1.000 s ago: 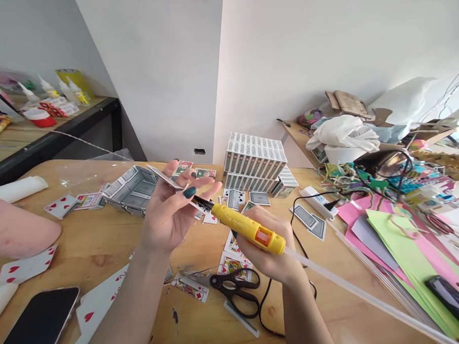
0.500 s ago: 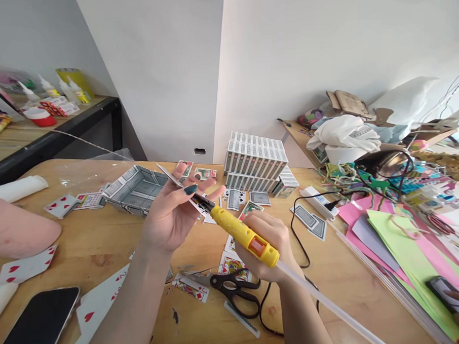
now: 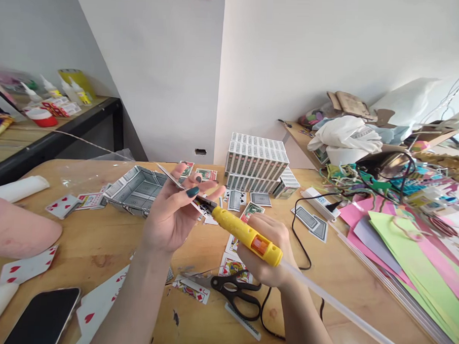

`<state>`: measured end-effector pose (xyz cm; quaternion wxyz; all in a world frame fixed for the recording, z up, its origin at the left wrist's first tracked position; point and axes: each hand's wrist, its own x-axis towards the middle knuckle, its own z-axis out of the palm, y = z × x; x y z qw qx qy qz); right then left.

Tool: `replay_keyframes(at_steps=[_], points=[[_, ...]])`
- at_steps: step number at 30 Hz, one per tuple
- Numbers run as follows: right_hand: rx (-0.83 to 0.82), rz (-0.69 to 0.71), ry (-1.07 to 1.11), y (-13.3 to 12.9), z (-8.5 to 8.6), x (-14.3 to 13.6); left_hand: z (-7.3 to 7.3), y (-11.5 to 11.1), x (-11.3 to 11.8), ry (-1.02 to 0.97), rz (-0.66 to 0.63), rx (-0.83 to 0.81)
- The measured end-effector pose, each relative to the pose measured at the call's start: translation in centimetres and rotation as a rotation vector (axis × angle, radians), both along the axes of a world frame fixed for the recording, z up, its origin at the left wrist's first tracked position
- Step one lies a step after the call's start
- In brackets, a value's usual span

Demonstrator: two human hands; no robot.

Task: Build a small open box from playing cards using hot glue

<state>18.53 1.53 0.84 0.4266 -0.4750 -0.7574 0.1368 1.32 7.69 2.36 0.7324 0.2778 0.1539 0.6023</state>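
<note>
My left hand (image 3: 174,215) pinches a playing card (image 3: 169,174), tilted nearly edge-on, between thumb and fingers. In my right hand (image 3: 268,242) is a yellow hot glue gun (image 3: 238,230), with a long clear glue stick (image 3: 345,306) running out of its back. Its dark nozzle is at the card's lower edge; whether it touches is hard to see. Behind my left hand stands an open box (image 3: 133,190) made of grey-backed playing cards. Black-handled scissors (image 3: 235,291) lie below my hands, beside a cut jack card (image 3: 194,291).
Stacked card packs (image 3: 256,160) stand at the back. A black cord loops right of my hand to a white power strip (image 3: 321,202). Coloured paper (image 3: 404,255) covers the right side. A phone (image 3: 42,316) and a pink cylinder (image 3: 17,228) are at left.
The glue gun and both hands hold almost the same pose; the whole view has shifted very slightly. At the right edge, a hand with a dark phone has left the view.
</note>
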Motion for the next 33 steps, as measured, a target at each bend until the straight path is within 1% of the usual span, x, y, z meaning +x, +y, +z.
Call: replay_keyframes(at_steps=[11,19,26,28,33], points=[[-0.009,-0.007,0.004,-0.4,0.5,0.0,0.2,-0.2,-0.1,0.062,0.058,0.097],[-0.005,-0.046,-0.017,-0.5,0.6,0.2,0.3,-0.4,-0.1,0.082,0.079,0.103],[-0.080,0.006,0.043,-0.3,1.1,-0.1,0.2,-0.2,0.0,0.056,0.070,0.098],[-0.053,-0.006,0.057,-0.2,1.0,0.0,0.2,-0.3,0.0,0.055,0.066,0.089],[0.081,-0.048,0.040,-0.1,0.6,0.1,0.2,-0.4,0.1,0.032,0.058,0.083]])
